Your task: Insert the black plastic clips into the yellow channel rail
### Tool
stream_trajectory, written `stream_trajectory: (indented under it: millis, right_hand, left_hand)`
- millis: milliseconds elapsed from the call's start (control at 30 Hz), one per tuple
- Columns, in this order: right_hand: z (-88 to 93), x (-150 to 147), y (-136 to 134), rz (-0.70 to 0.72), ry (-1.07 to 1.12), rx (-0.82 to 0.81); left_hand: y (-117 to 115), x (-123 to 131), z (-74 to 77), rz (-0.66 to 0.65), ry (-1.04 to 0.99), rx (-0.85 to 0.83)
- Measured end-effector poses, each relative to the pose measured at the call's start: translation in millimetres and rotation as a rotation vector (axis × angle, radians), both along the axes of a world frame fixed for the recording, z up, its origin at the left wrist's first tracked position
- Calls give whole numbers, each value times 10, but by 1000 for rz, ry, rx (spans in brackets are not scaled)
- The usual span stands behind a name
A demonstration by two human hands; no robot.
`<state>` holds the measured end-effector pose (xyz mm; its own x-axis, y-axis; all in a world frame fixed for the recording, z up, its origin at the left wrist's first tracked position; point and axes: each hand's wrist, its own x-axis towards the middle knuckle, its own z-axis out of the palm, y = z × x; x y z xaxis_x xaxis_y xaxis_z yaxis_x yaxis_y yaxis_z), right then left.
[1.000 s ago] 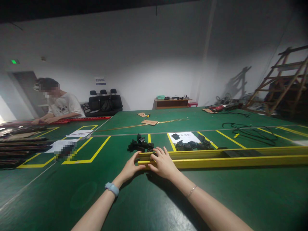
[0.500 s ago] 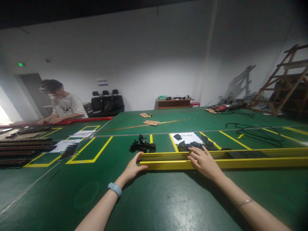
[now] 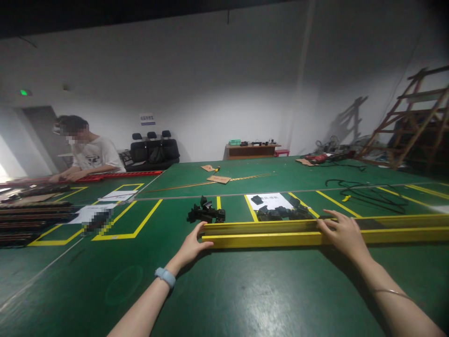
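A long yellow channel-shaped rail [image 3: 266, 240] lies across the green table, running off past the right edge. My left hand [image 3: 191, 244] grips its left end, thumb on the near side and fingers on the far side. Over the rail farther right is my right hand [image 3: 345, 234], its fingers spread and reaching into the channel. Beside that hand, a dark flat piece [image 3: 376, 223] sits inside the rail, partly covered by the hand. Behind the rail are a pile of black parts [image 3: 205, 210] and more black parts [image 3: 275, 213] by a printed white sheet [image 3: 277, 200].
Yellow tape outlines [image 3: 147, 220] mark the green table [image 3: 245, 290]. Dark bars [image 3: 31, 224] are stacked at left, where a person [image 3: 93, 154] leans over red rails [image 3: 115, 176]. Black cables [image 3: 365, 194] lie at right, below a wooden ladder [image 3: 414, 112].
My right hand has slid right along the rail to the dark piece. My left hand keeps hold of the rail's end. The view has shifted slightly.
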<state>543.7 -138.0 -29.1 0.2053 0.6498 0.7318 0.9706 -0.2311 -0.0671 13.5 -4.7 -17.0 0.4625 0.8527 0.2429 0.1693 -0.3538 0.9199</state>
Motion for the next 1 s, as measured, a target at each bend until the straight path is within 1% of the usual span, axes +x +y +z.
stream_trajectory:
  millis: [100,233,300,533,767,867,1000]
  right_hand:
    - [-73,100,36,64,97,-90]
    - [-117,196,88,46,297,-144]
    - [-120,228,97,49,349,-162]
    - [-143,283,112,73,328,-249]
    - [-170,319,165,117,357,-269]
    - [-149,311,186,115,377,-266]
    - [-80,229,182,69,361,-251]
  left_hand:
    - [-7,6,6,-6,-8,-26]
    - [-7,15,-1,-15,-24,-44]
    - [-7,15,-1,-20,-26,-42]
    - [-12,8,30,-10,-25,-54]
    - [-12,10,-2,2,-42,-69]
    - [-19,6,-4,-6,-51,-77]
    - [-24,6,2,-17,-68,-89]
